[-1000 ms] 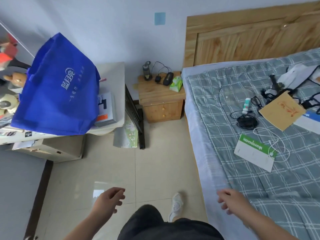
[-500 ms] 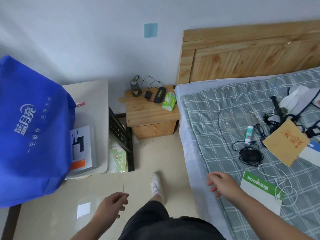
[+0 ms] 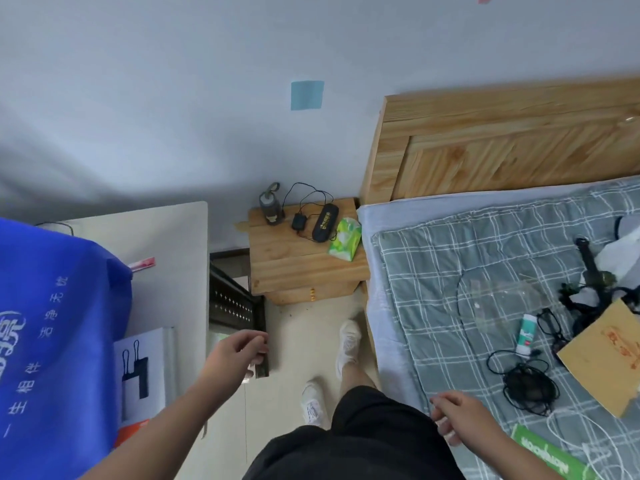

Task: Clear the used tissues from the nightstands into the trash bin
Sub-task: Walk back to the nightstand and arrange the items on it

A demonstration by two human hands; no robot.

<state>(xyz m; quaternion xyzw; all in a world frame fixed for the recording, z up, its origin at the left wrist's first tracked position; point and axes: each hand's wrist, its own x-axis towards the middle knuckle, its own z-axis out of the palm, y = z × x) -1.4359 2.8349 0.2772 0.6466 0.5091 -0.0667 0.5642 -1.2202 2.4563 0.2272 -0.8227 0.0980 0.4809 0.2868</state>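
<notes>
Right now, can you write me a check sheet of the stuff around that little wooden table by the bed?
Surface: wooden nightstand, between white desk and bed.
Job's things: green tissue pack on the nightstand; loose used tissues, trash bin: nothing seen.
Clutter: black case and grey bottle-like item on the nightstand.
Hands: left hand and right hand loosely curled, holding nothing.
Cables: black charger with thin cable on the nightstand; tangled black cords on the bed.
Surroundings: blue bag on the desk, wooden headboard.
</notes>
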